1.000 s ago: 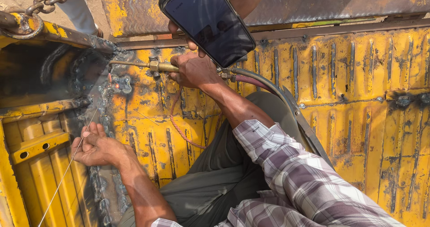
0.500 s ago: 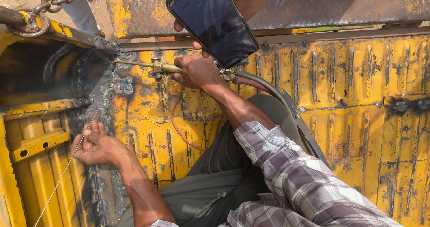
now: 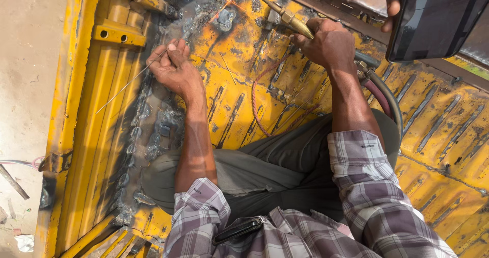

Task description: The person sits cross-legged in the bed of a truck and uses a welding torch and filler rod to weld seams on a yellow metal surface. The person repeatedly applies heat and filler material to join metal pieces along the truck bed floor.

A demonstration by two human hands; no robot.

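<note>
Compared with a moment ago, view swung round: chain gone from sight, yellow panel [image 3: 448, 136] now filling most of the view, dark phone [image 3: 438, 18] shifted to the upper right corner, held there by someone else's fingers [image 3: 393, 6].

Ribbed, scorched yellow metal underfoot, blackened weld seam [image 3: 137, 136] running down beside the raised rail; bare dusty ground [image 3: 25, 59] off to the left.

Left hand [image 3: 175, 69] pinched shut on a thin filler rod [image 3: 127, 85], resting against the panel near the seam. Right hand [image 3: 328, 44] closed around a brass torch [image 3: 285, 16], tip angled up toward the charred patch, hoses [image 3: 382, 92] trailing back past the wrist.
</note>
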